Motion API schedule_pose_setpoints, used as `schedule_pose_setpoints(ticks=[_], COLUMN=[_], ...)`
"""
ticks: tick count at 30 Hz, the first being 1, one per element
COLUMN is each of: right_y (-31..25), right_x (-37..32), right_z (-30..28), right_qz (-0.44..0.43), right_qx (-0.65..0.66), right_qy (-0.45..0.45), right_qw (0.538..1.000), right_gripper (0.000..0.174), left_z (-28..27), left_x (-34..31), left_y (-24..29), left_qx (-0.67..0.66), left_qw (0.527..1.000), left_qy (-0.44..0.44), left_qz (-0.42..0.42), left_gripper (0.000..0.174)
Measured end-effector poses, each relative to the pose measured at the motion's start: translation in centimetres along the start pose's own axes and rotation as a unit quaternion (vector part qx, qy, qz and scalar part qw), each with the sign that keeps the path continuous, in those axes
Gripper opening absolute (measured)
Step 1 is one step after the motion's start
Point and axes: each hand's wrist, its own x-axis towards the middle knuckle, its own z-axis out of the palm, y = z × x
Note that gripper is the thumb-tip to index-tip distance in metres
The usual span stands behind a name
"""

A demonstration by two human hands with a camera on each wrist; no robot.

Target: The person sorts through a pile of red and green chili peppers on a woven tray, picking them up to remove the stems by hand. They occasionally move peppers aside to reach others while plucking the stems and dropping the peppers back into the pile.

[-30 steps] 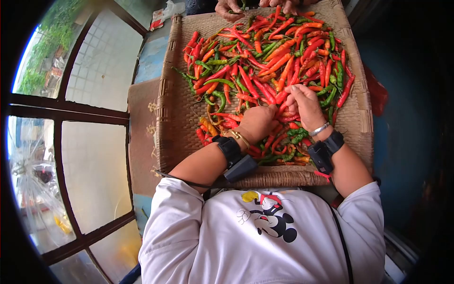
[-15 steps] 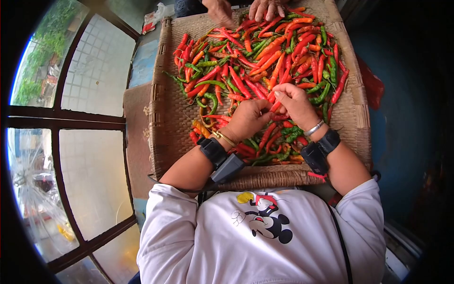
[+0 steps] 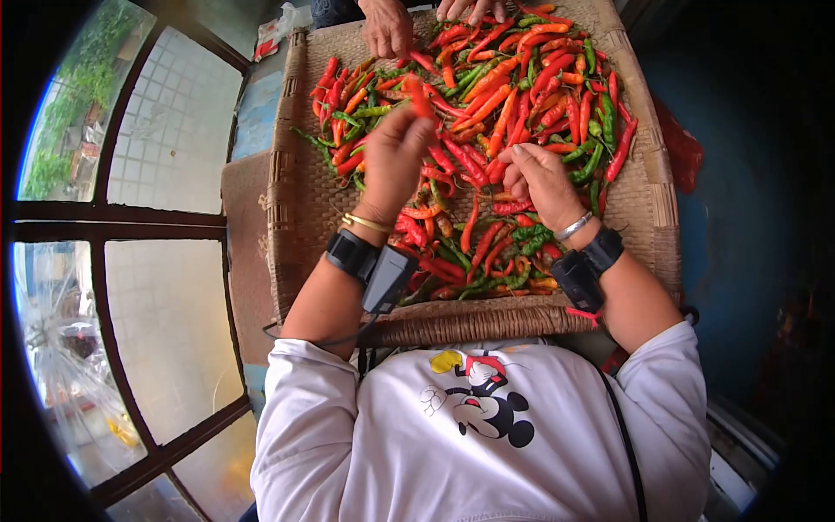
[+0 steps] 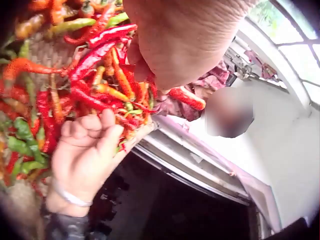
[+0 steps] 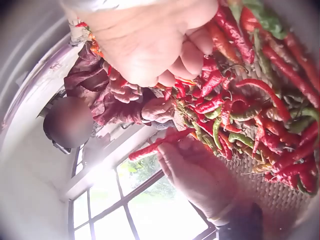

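Observation:
In the head view the left hand (image 3: 393, 163) is raised over the left part of the woven tray (image 3: 287, 226), its fingers and thumb gripping a red chili (image 3: 417, 96). That chili (image 5: 152, 149) juts out past the fingertips of the left hand (image 5: 197, 172) in the right wrist view. Low over the chilies in the middle stays the right hand (image 3: 548, 184), fingers curled and thumb near the forefinger. Palm up in the left wrist view, the right hand (image 4: 85, 150) shows nothing held. Under and around it lie red, orange and green chilies (image 3: 500, 117).
At the tray's far edge are another person's hands (image 3: 387, 30), one lowered to the chilies. A framed window (image 3: 170, 217) stands on the left. A red bag (image 3: 680, 148) hangs beyond the tray's right side, and a plastic bag (image 3: 296, 17) lies at the far left corner.
The left hand has left the right hand's side and moved up and left, carrying a red chili. The right hand has barely moved. The other person's hands have shifted left.

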Motion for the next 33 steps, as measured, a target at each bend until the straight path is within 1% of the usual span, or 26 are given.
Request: schedule_pose_setpoints(ticks=[1,3,4,5,6,7,8,9,11,12,14,15,17,18,20,21,23,24,26,27,29,30,31,32,33], right_y=[0.0,0.0,-0.2,-0.3,-0.2,0.0,0.1,0.1,-0.1,0.0,0.1,0.2,0.4,0.4,0.5,0.5,0.3,0.2,-0.3,-0.7,-1.2,-0.8,-0.8,-1.0,-1.0], right_x=[0.0,-0.1,-0.2,-0.2,-0.2,-0.1,0.0,0.0,-0.1,-0.1,0.0,0.0,0.0,0.1,0.1,0.1,0.0,-0.1,-0.3,-0.5,-0.8,-0.8,-0.9,-1.1,-1.1], right_z=[0.1,0.3,0.4,0.4,0.4,0.3,0.3,0.2,0.4,0.4,0.3,0.3,0.2,0.2,0.1,0.1,0.1,0.1,0.2,0.3,0.8,1.2,1.4,1.5,1.6], right_qz=[-0.002,-0.005,-0.002,0.001,0.001,-0.002,-0.005,-0.004,0.001,0.001,0.004,0.004,0.000,-0.001,0.001,0.001,-0.004,-0.003,-0.010,-0.010,-0.064,-0.097,-0.096,-0.129,-0.162], right_qx=[-0.006,-0.013,-0.020,-0.027,-0.027,-0.025,-0.024,-0.025,-0.029,-0.029,-0.019,-0.019,-0.014,-0.013,-0.012,-0.012,-0.012,-0.011,-0.024,-0.024,-0.091,-0.064,-0.064,-0.131,-0.197], right_qy=[-0.004,-0.009,-0.009,-0.008,-0.007,-0.007,-0.006,-0.005,0.000,0.001,0.003,0.004,-0.005,-0.004,-0.010,-0.009,-0.010,-0.009,-0.025,-0.025,-0.070,-0.069,-0.070,-0.052,-0.033], right_qw=[1.000,1.000,1.000,1.000,1.000,1.000,1.000,1.000,1.000,1.000,1.000,1.000,1.000,1.000,1.000,1.000,1.000,1.000,0.999,0.999,0.991,0.991,0.991,0.982,0.967], right_gripper=[0.034,0.032,0.031,0.030,0.030,0.029,0.029,0.029,0.029,0.029,0.028,0.028,0.027,0.027,0.027,0.027,0.027,0.027,0.029,0.029,0.031,0.025,0.025,0.021,0.017], left_z=[-0.3,-1.3,-1.2,-1.5,-2.1,-2.1,-1.7,-1.1,0.7,1.5,2.6,2.6,2.5,2.4,2.0,1.9,1.6,1.7,1.8,1.9,2.0,2.0,2.0,2.0,2.1], left_x=[0.9,1.5,1.2,1.1,0.8,0.6,-0.1,-0.5,-1.5,-1.8,-2.2,-2.2,-2.2,-2.1,-1.8,-1.8,-2.1,-2.3,-2.4,-2.4,-2.3,-2.3,-2.3,-2.3,-2.3], left_y=[0.0,0.8,1.0,-0.1,-2.2,-2.6,-3.1,-3.4,-2.7,-2.7,-2.8,-3.2,-4.5,-4.3,-3.9,-3.9,-3.8,-3.5,-2.6,-2.5,-2.4,-2.4,-2.4,-2.4,-2.1], left_qx=[-0.026,0.070,0.129,0.129,0.273,0.410,0.401,0.441,0.469,0.468,0.554,0.554,0.593,0.594,0.625,0.625,0.540,0.539,0.464,0.464,0.434,0.434,0.407,0.379,0.379], left_qw=[0.996,0.989,0.980,0.980,0.950,0.897,0.905,0.873,0.846,0.846,0.779,0.779,0.749,0.749,0.709,0.709,0.769,0.768,0.827,0.827,0.851,0.852,0.871,0.888,0.888], left_qy=[0.061,0.121,0.136,0.135,0.092,0.046,-0.014,-0.067,-0.172,-0.172,-0.234,-0.234,-0.212,-0.212,-0.271,-0.271,-0.238,-0.240,-0.203,-0.204,-0.151,-0.150,-0.149,-0.148,-0.148], left_qz=[0.060,0.052,0.073,0.073,0.118,0.161,0.140,0.194,0.186,0.187,0.175,0.176,0.204,0.204,0.183,0.183,0.248,0.248,0.245,0.246,0.252,0.251,0.233,0.214,0.214], left_gripper=[0.018,0.022,0.025,0.025,0.025,0.026,0.024,0.021,0.026,0.026,0.030,0.030,0.033,0.033,0.032,0.032,0.030,0.030,0.033,0.033,0.031,0.031,0.032,0.033,0.033])
